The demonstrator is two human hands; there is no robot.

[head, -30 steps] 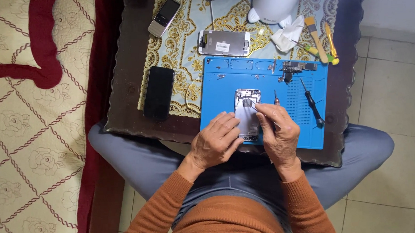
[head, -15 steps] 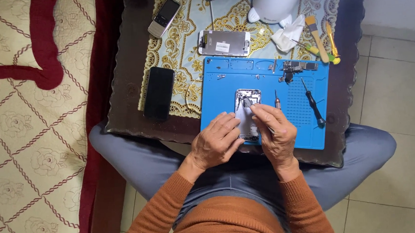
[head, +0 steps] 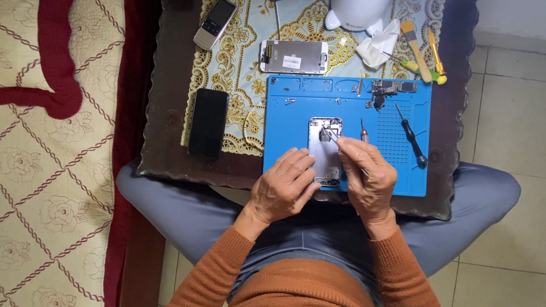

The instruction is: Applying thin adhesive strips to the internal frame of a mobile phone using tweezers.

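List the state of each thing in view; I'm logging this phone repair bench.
Opened silver phone shell: back down, insides exposed, on blue work mat.
Left hand: steadies the shell's edge.
Right hand: holds thin metal tweezers, tips inside shell.
Detached white-framed screen: face down.
Black slab phone: screen dark.
Black-handled screwdriver: lying unused.

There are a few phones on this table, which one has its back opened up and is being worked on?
The silver opened phone on the blue mat, between both hands. The black phone and the keypad phone lie closed, untouched.
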